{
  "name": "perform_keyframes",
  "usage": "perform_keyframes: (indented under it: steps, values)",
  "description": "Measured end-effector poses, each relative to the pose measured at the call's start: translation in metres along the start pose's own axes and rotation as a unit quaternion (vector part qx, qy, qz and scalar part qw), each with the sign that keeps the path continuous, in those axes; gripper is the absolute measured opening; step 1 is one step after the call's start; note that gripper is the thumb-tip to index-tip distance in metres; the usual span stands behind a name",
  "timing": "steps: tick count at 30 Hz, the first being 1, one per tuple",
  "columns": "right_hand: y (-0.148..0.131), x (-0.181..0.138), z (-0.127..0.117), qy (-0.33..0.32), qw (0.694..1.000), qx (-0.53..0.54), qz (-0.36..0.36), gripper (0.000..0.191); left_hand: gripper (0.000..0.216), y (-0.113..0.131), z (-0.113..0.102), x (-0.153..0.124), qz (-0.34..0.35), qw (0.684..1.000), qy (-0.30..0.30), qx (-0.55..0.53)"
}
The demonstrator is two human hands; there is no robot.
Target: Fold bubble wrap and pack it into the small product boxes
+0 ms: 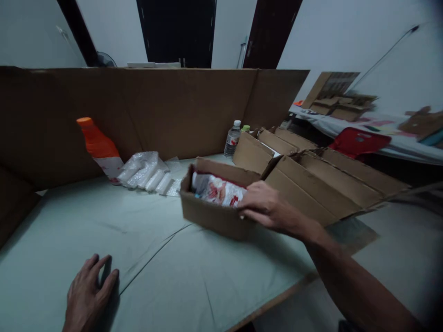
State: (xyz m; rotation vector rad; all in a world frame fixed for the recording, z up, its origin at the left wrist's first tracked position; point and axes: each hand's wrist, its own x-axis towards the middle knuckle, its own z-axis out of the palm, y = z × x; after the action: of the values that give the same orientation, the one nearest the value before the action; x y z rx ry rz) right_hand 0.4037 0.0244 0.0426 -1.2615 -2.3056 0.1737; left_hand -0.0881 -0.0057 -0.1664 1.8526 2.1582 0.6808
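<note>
My right hand (261, 205) grips the near right wall of an open cardboard box (211, 216), its fingers curled over the rim. Inside the box lies a white and red printed package (223, 190) in clear wrap; its lower part is hidden by the walls. The box looks slightly blurred, and a shadow falls on the table beneath its right end. My left hand (88, 290) rests near the table's front left, fingers apart, holding nothing. Behind the box to the left are several folded bubble-wrap pieces (145, 170).
An orange-capped bottle (102, 150) leans against the cardboard screen (187, 110). At the back stands a clear water bottle (232, 139) with a white cap. Several cardboard boxes (311, 184) crowd the table's right side. Beyond them is a red chair (360, 142).
</note>
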Motion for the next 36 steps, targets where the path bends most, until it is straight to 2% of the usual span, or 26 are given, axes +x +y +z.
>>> perform_keyframes:
  steps: [1, 3, 5, 6, 7, 9, 11, 14, 17, 21, 25, 29, 32, 36]
  values:
    - [-0.008, -0.015, -0.001, 0.034, 0.998, 0.043, 0.0, 0.017, 0.065, 0.011, 0.0, -0.007, 0.003, 0.999, -0.008, -0.038]
    - [-0.015, -0.043, 0.003, 0.158, 0.979, 0.12, 0.043, 0.021, 0.066, 0.037, -0.001, -0.021, 0.019, 0.993, -0.025, -0.113]
    - [-0.011, -0.064, 0.018, 0.286, 0.931, 0.178, 0.141, 0.024, 0.067, 0.067, -0.002, -0.034, 0.038, 0.984, -0.038, -0.172]
    - [-0.007, -0.073, 0.029, 0.314, 0.905, 0.205, 0.201, 0.025, 0.068, 0.082, -0.002, -0.038, 0.042, 0.979, -0.046, -0.194]
    - [-0.001, -0.08, 0.043, 0.313, 0.883, 0.233, 0.26, 0.027, 0.068, 0.097, -0.001, -0.04, 0.044, 0.974, -0.055, -0.214]
    - [0.006, -0.089, 0.074, 0.263, 0.854, 0.298, 0.334, 0.035, 0.071, 0.124, 0.002, -0.041, 0.049, 0.963, -0.081, -0.251]
    - [0.005, -0.093, 0.104, 0.22, 0.839, 0.365, 0.339, 0.049, 0.072, 0.147, 0.007, -0.04, 0.057, 0.949, -0.112, -0.289]
    - [-0.007, -0.09, 0.131, 0.209, 0.827, 0.418, 0.313, 0.062, 0.066, 0.164, 0.015, -0.041, 0.033, 0.934, -0.129, -0.331]
    - [-0.02, -0.075, 0.14, 0.182, 0.821, 0.452, 0.297, 0.065, 0.061, 0.154, 0.019, -0.047, -0.038, 0.941, -0.079, -0.328]
    - [-0.036, -0.033, 0.15, 0.087, 0.817, 0.511, 0.252, 0.064, 0.063, 0.117, 0.007, -0.052, -0.152, 0.947, 0.011, -0.284]
    - [-0.051, 0.022, 0.175, 0.011, 0.853, 0.493, 0.17, 0.061, 0.065, 0.09, -0.023, -0.041, -0.241, 0.94, 0.072, -0.229]
    - [-0.056, 0.06, 0.197, -0.017, 0.88, 0.462, 0.113, 0.054, 0.068, 0.072, -0.038, -0.02, -0.266, 0.939, 0.107, -0.192]
    - [-0.05, 0.069, 0.203, -0.015, 0.88, 0.464, 0.105, 0.054, 0.072, 0.067, -0.034, 0.0, -0.266, 0.936, 0.094, -0.212]
    - [-0.025, 0.072, 0.199, 0.001, 0.875, 0.471, 0.115, 0.052, 0.077, 0.079, -0.022, 0.025, -0.243, 0.933, 0.079, -0.254]
